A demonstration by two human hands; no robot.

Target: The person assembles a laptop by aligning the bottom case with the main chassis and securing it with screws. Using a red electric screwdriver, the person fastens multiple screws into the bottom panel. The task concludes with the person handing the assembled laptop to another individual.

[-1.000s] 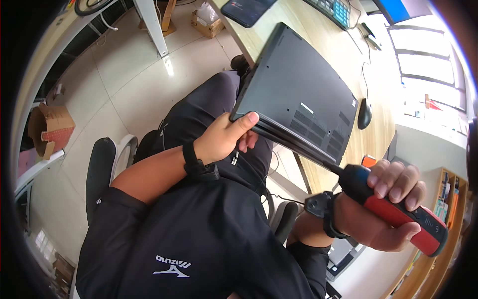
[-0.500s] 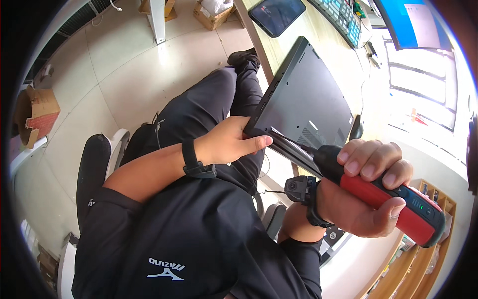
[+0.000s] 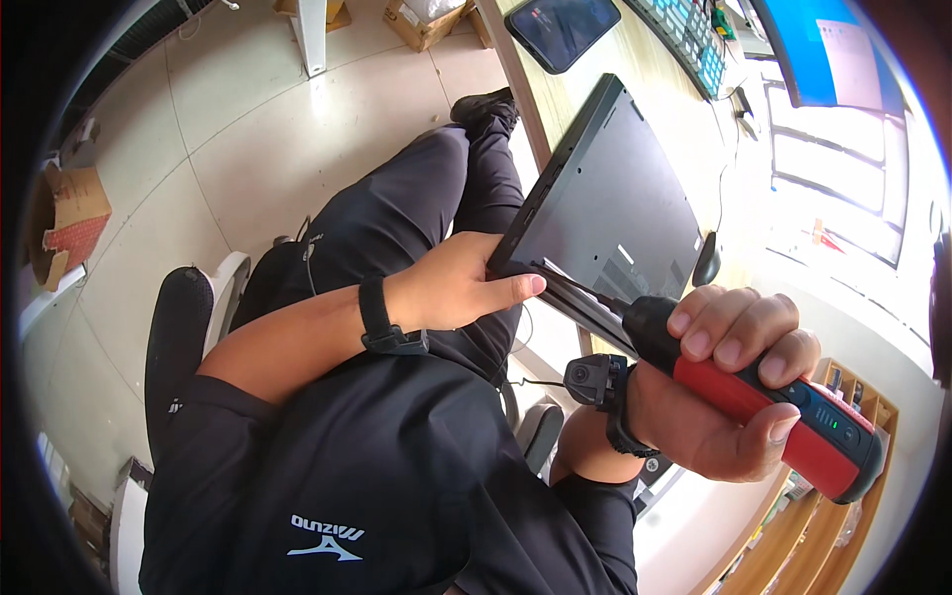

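Note:
A dark laptop, its bottom cover turned up, lies tilted at the desk's edge. My left hand is closed on its near corner, with the thumb along the edge and the other fingers hidden beneath. In my right hand is a red and black electric screwdriver, with the fingers wrapped round its handle and a small green light lit on it. Its thin dark shaft points at the laptop's near corner, close to my left thumb. Whether the tip sits in a screw cannot be made out.
On the wooden desk are a phone, a keyboard, a black mouse and a monitor. A wooden shelf stands at the lower right. Cardboard boxes sit on the floor, left and far. A small camera is strapped to my right wrist.
The view has shifted slightly. Both hands keep their grips, and the screwdriver stays at the laptop's near corner with its handle end a little lower in the picture.

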